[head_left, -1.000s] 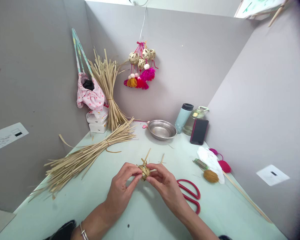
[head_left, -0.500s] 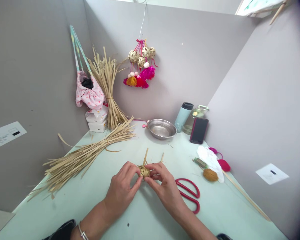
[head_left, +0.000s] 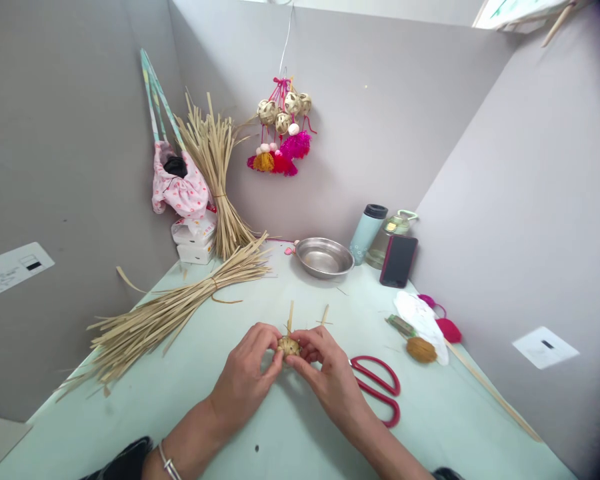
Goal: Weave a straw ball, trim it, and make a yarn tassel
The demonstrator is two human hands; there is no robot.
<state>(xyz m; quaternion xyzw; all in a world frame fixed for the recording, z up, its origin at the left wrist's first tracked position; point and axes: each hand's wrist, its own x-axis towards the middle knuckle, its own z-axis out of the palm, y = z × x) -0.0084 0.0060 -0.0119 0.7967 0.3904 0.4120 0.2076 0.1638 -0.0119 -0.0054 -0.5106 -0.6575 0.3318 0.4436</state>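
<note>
A small woven straw ball (head_left: 289,346) is pinched between my two hands over the middle of the table. My left hand (head_left: 247,370) grips its left side with thumb and forefinger. On its right side, the thumb and fingers of my right hand (head_left: 327,367) press against the weave. One loose strip end (head_left: 291,313) sticks up from the ball, pointing away from me. Fingertips cover both sides of the ball. Red-handled scissors (head_left: 380,393) lie just right of my right hand, their blades mostly hidden by it.
A tied straw bundle (head_left: 180,307) lies at left; another bundle (head_left: 220,180) stands behind it. A metal bowl (head_left: 325,259), a tumbler (head_left: 369,233) and a phone (head_left: 399,262) are at the back. Yarn balls (head_left: 421,350) lie right. Woven ornaments (head_left: 283,123) hang on the wall.
The straw ball has turned slightly between my fingers, and its upright strip end now stands straighter and appears shorter. Both hands keep nearly the same place.
</note>
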